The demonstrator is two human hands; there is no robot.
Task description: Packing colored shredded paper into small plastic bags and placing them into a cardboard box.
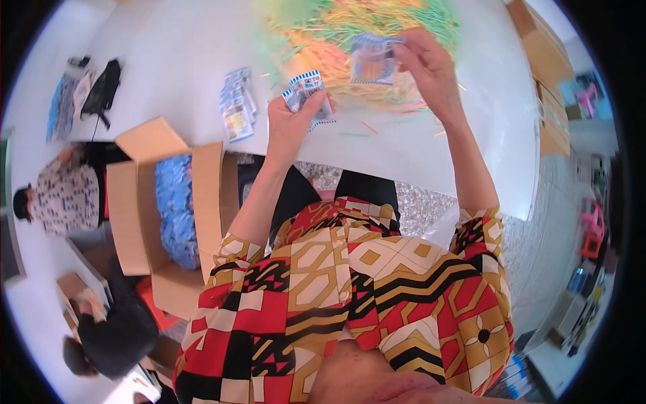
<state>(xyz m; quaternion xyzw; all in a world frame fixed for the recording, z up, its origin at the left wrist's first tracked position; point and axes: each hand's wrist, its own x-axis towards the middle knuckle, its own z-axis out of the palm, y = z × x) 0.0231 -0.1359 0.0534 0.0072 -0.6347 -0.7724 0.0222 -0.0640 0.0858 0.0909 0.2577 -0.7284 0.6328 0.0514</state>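
Observation:
My left hand point(291, 128) is closed on a few small blue-and-white packets point(307, 86), the thumb pressed across their front. To the right, my right hand point(429, 71) pinches one clear packet with blue-and-white edges point(374, 62) by its upper corner. That packet hangs over a loose heap of thin orange, yellow and green sticks point(330, 30) on the white table; what the sticks are made of I cannot tell. An overlapping row of similar packets point(238, 106) lies on the table left of my left hand. A few single sticks are scattered near the heap.
An open cardboard box point(128, 222) holding a blue plastic-wrapped mass point(176, 212) stands left of me. Brown cartons point(553, 111) line the table's right side. Two other people point(70, 192) sit at the left. Dark and patterned cloths point(101, 91) lie at the far left.

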